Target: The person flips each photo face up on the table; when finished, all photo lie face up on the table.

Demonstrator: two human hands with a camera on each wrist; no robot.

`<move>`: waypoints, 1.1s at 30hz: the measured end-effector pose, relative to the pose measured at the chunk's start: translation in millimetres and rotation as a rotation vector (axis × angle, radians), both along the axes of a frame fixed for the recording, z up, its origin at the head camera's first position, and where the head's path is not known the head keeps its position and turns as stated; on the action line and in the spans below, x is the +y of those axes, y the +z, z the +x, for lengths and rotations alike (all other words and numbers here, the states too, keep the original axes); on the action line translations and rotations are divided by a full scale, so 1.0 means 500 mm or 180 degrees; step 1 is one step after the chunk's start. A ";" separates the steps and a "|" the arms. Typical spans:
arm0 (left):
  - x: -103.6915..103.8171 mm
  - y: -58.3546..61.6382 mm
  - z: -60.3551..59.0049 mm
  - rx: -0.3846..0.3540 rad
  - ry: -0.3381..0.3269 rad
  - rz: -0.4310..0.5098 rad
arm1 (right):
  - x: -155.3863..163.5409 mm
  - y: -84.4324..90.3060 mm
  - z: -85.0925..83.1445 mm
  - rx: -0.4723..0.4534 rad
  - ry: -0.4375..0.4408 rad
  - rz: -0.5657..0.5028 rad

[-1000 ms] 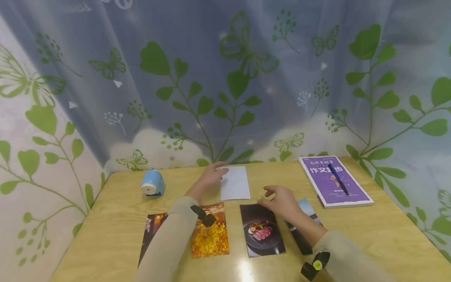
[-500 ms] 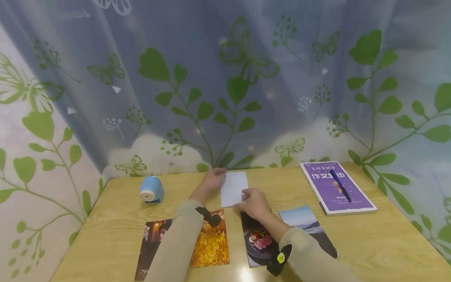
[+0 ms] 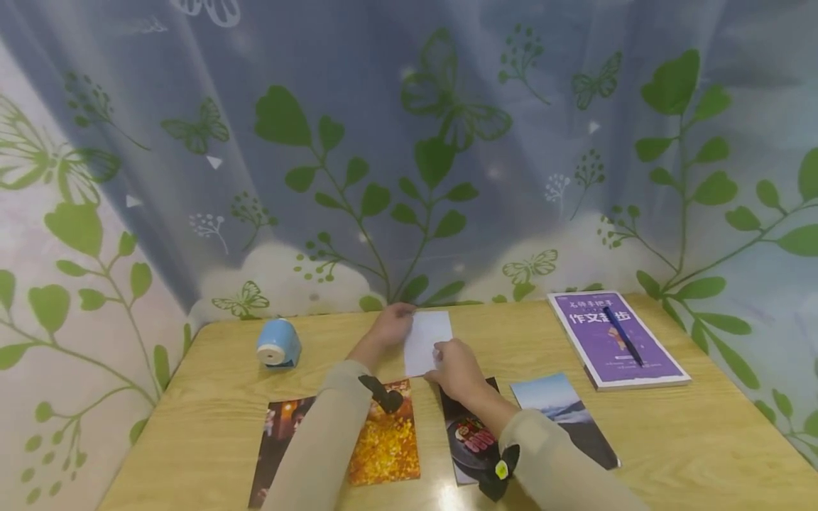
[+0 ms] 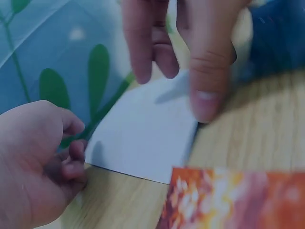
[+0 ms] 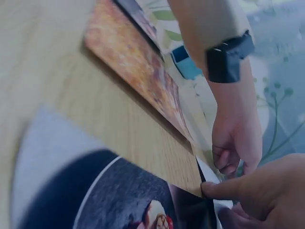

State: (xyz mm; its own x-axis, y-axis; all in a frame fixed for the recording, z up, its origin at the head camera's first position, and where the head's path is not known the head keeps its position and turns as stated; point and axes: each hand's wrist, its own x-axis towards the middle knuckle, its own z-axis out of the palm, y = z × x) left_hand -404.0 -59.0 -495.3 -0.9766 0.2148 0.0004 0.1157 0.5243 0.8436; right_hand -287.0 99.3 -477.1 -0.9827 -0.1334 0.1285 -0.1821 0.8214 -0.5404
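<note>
A white rectangular card [image 3: 427,341] lies near the back of the table, its face blank. In the left wrist view a dark edge shows along its side. My left hand [image 3: 390,326] holds it at the far left corner, fingers curled. At the near right corner my right hand [image 3: 456,369] grips it with thumb and fingers; the thumb [image 4: 207,102] is blurred in the left wrist view. Closer to me lie a golden-leaf photo [image 3: 385,447], a photo of a plate of food [image 3: 469,436], a mountain photo [image 3: 562,411] and a dark portrait photo [image 3: 275,443], partly covered by my sleeves.
A blue pencil sharpener [image 3: 278,344] stands at the back left. On the right lies a purple book [image 3: 601,355] with a dark blue pen [image 3: 625,341] on top. A patterned curtain [image 3: 422,177] hangs directly behind the table's back edge.
My right hand has moved left from above the mountain and food photos to the white card's near right corner. The left hand has stayed at the card's far left corner.
</note>
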 end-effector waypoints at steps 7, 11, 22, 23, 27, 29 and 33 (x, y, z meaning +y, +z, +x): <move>-0.025 0.023 -0.006 -0.0212 0.0653 0.0991 | 0.014 0.027 0.034 0.0648 0.0079 0.0298; -0.035 0.035 -0.015 -0.0387 0.0521 0.1688 | 0.028 0.042 0.046 0.1101 0.0229 0.0277; -0.031 0.057 -0.009 -0.0799 0.0108 0.2647 | 0.024 0.066 0.057 0.1209 0.0362 0.0107; -0.030 0.058 -0.007 -0.0766 0.0107 0.2548 | 0.023 0.068 0.056 0.1088 0.0339 0.0014; -0.017 0.059 -0.007 -0.0514 0.0029 0.1975 | 0.021 0.063 0.053 0.0610 0.0263 -0.0419; -0.009 0.061 -0.003 -0.0368 -0.0007 0.1699 | 0.022 0.057 0.049 0.0488 0.0234 -0.0571; 0.005 0.056 0.003 -0.0097 -0.0050 0.1179 | 0.023 0.040 0.039 0.0306 0.0180 -0.0803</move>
